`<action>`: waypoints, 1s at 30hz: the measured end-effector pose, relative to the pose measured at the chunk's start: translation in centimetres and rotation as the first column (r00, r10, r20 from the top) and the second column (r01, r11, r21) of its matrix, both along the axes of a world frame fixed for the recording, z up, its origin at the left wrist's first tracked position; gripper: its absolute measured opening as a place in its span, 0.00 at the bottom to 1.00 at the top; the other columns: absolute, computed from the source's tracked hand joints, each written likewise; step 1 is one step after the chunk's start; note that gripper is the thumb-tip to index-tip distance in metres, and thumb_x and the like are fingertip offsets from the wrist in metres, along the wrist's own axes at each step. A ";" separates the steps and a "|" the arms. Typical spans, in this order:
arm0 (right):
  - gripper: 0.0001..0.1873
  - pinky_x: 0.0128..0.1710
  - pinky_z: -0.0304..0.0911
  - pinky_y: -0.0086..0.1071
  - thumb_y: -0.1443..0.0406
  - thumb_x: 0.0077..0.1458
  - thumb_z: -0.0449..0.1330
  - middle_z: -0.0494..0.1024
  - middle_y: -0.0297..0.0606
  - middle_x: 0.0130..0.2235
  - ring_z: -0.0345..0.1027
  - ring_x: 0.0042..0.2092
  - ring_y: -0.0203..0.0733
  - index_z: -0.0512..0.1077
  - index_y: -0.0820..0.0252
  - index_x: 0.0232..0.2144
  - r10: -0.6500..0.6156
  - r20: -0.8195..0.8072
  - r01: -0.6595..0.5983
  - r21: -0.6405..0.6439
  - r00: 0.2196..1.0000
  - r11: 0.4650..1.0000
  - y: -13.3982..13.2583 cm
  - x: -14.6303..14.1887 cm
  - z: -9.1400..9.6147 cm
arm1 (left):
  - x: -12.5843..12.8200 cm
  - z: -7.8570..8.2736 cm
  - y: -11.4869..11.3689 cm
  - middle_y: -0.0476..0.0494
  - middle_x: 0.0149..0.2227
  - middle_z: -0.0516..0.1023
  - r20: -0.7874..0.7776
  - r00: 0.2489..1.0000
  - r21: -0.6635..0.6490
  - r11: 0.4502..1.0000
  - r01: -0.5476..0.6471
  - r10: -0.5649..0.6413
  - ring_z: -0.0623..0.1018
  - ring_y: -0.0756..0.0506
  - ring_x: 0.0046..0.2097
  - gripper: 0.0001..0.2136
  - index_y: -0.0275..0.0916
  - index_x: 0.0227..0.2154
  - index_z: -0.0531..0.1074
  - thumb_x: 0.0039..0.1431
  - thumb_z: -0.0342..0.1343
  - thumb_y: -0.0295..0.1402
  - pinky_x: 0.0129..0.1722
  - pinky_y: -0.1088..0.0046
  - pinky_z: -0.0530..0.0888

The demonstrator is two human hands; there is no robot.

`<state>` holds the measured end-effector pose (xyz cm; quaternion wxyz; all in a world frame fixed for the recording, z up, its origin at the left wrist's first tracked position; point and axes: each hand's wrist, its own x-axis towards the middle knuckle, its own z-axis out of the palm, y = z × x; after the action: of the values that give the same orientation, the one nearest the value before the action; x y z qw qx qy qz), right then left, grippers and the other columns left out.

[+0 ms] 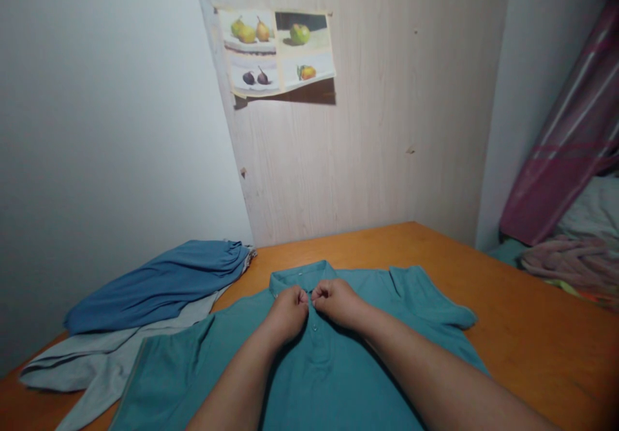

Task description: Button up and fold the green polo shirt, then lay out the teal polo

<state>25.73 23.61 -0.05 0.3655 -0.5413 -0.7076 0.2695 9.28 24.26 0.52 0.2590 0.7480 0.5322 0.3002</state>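
A teal polo shirt (338,379) lies spread face-up on the orange wooden table (522,328), its collar toward the wall. My left hand (289,308) and my right hand (333,299) meet at the top of the button placket just below the collar. Both hands are closed in a pinch on the placket fabric, knuckles almost touching. A small white button shows on the placket just below them. My forearms cover the shirt's lower front.
A blue garment (164,282) lies folded over a grey one (97,366) at the table's left. A fruit picture (275,50) hangs on the wood-panel wall behind. Pink and grey bedding (575,250) is piled at the right, beyond the table edge.
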 end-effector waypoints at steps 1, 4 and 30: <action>0.09 0.31 0.58 0.25 0.74 0.47 0.59 0.80 0.34 0.29 0.69 0.32 0.35 0.78 0.62 0.28 0.004 -0.027 -0.004 -0.019 1.000 1.000 -0.1 0.0 0.1 | -0.1 0.1 0.0 0.52 0.23 0.68 0.039 0.999 -0.020 1.000 0.007 -0.006 0.67 0.50 0.28 0.08 0.39 0.23 0.65 0.51 0.50 0.19 0.29 0.75 0.58; 0.09 0.28 0.56 0.24 0.75 0.46 0.59 0.77 0.31 0.25 0.67 0.28 0.33 0.77 0.62 0.28 -0.001 -0.095 -0.007 -0.081 0.995 0.997 -0.3 -0.1 0.5 | -0.3 0.4 -0.1 0.53 0.23 0.67 0.132 0.991 -0.079 0.996 0.047 -0.036 0.66 0.50 0.28 0.07 0.39 0.23 0.66 0.50 0.50 0.20 0.29 0.76 0.59; 0.05 0.28 0.54 0.25 0.73 0.49 0.60 0.75 0.32 0.26 0.65 0.29 0.33 0.74 0.62 0.26 0.035 0.027 -0.034 -0.014 0.999 0.999 -1.5 -0.3 1.7 | 0.0 0.8 -1.1 0.54 0.19 0.68 0.466 0.884 -0.286 0.950 0.122 0.027 0.68 0.53 0.22 0.04 0.39 0.24 0.65 0.45 0.54 0.31 0.24 0.78 0.61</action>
<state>25.40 22.11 1.68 0.3477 -0.5350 -0.7199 0.2733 9.31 23.14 1.35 0.4993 0.6178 0.4760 0.3773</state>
